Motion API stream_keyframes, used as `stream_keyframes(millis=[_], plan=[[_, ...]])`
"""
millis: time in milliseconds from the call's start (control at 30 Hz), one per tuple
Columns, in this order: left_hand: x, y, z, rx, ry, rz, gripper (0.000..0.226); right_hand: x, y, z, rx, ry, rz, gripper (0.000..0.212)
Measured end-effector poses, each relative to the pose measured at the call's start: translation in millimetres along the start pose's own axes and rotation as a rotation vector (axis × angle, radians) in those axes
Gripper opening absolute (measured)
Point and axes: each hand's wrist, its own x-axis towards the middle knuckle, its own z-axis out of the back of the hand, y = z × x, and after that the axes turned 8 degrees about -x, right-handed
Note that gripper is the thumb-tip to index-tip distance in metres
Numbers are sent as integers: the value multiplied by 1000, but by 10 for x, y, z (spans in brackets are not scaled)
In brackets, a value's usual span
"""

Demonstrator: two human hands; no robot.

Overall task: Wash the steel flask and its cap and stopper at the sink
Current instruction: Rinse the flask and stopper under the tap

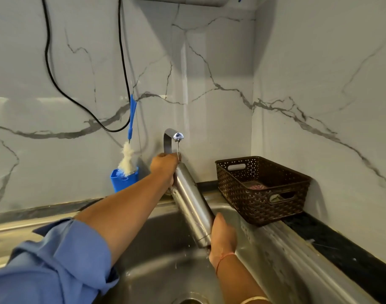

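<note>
**A:** Where's the flask?

**B:** You have the flask (191, 202) in both hands over the sink (157, 249). It is tilted, with the upper end up by the tap (171, 139) and the lower end down towards you on the right.

**A:** And the grip?

**B:** Your left hand (164, 166) is wrapped over the upper end, and its fingers (172, 157) are curled round the steel just below the spout. Your right hand (222, 235) clasps the bottom end. The thumb lies along the flask's side, and the other fingers are hidden behind it. I cannot tell what the mouth of the flask looks like, because your left hand covers it.

**A:** Is water running?

**B:** A thin stream falls from the spout onto the top of the flask beside your left hand. Drops are falling off the lower end into the sink.

**A:** What else is around?

**B:** A bottle brush (127, 159) with a blue handle stands in a blue holder (124, 179) against the marble wall, left of the tap. A black cable (49, 69) loops down the wall above the brush. On the right, a dark woven basket (262, 205) sits on the surface (332, 244) in the corner, close to the sink's edge. There is something in it that I cannot make out. Your left arm has a blue sleeve (62, 255) pushed up past the forearm.
</note>
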Motion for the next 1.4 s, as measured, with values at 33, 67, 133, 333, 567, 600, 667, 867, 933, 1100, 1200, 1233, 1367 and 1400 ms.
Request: stream_keyframes(millis=[33, 67, 133, 333, 567, 600, 667, 867, 933, 1100, 1200, 1233, 1367, 1400], plan=[[17, 4, 32, -53, -23, 21, 18, 46, -1, -8, 149, 53, -49, 36], [24, 21, 70, -92, -44, 45, 20, 67, 3, -4, 294, 131, -105, 35], [31, 89, 132, -128, -62, 81, 25, 78, 0, 14, 476, 280, -204, 39], [-134, 215, 131, -132, 130, -25, 51, 49, -26, 42, 431, 385, -359, 55], [-427, 468, 109, -224, 291, 17, 66, -14, -4, -7, 515, 465, -379, 51], [-496, 565, 93, -213, 314, 32, 65, -17, 4, -18, 547, 464, -370, 51], [-614, 751, 57, -200, 335, 67, 64, 2, 5, -12, 565, 461, -346, 51], [-750, 994, 124, -167, 327, 134, 65, 31, -24, -6, 502, 408, -297, 49], [-852, 1083, 153, -127, 338, 116, 66, 22, -30, -32, 499, 392, -264, 45], [-993, 1173, 225, -84, 325, 114, 62, -4, 13, -29, 529, 475, -192, 44], [-829, 975, 232, -143, 329, 127, 70, -71, 53, -72, 448, 423, -174, 50], [-753, 878, 225, -172, 309, 123, 70, -67, 50, -89, 424, 390, -173, 52], [-462, 532, 213, -253, 212, 133, 76, -46, 27, -70, 371, 366, -212, 57], [-385, 467, 220, -252, 198, 127, 74, -48, 29, -48, 368, 403, -235, 58]])
